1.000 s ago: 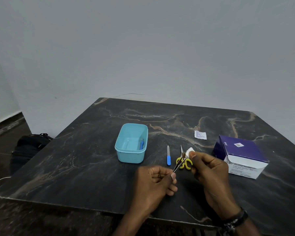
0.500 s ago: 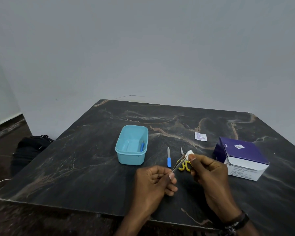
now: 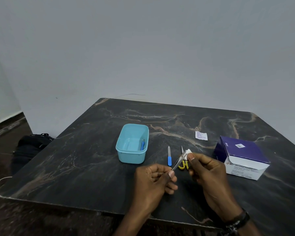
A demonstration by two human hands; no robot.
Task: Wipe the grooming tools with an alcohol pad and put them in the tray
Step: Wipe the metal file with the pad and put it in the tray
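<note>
I see the teal tray [image 3: 132, 143] at 11 o'clock from the hands, a blue-handled tool [image 3: 142, 145] lying inside it. Left hand [image 3: 153, 181] pinches the tweezers [image 3: 178, 162] by the near end. Nail file [image 3: 169, 156] and yellow scissors [image 3: 183, 163] lie on the table [image 3: 75, 164] at 12. Right hand [image 3: 209, 178] grips the alcohol pad [image 3: 188, 152] around the tweezers' tip. Swab box [image 3: 242, 156] sits at 2.
</note>
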